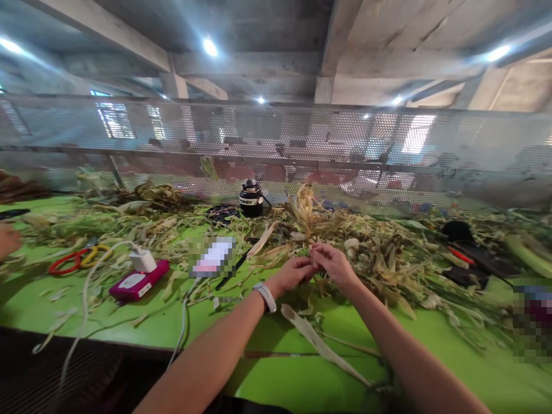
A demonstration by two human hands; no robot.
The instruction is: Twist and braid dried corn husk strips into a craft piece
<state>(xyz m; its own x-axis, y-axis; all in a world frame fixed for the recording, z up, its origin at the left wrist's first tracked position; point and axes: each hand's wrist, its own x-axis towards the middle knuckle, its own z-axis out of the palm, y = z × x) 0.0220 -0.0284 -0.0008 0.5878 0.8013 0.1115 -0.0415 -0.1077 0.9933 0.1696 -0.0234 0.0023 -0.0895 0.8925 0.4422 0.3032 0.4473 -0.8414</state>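
Over the middle of the green table (263, 376), my left hand (295, 271) and my right hand (332, 261) meet at their fingertips. Both are closed in a pinch. Something small and greenish seems to lie between the fingers, but it is mostly hidden and I cannot make out what it is. Below the hands a long pale dried leaf strip (319, 339) lies on the table. Just behind them stands an upright bunch of dry husk-like leaves (305, 210), with a heap of withered plant scraps (388, 253) to its right.
A phone (213, 257) on a cable lies left of my hands, near a magenta power bank (138, 282) with a white charger (143, 260). Scissors (80, 259) lie farther left, beside another person's hand (7, 240). A black bottle (250, 200) stands before the perforated metal screen (276, 135).
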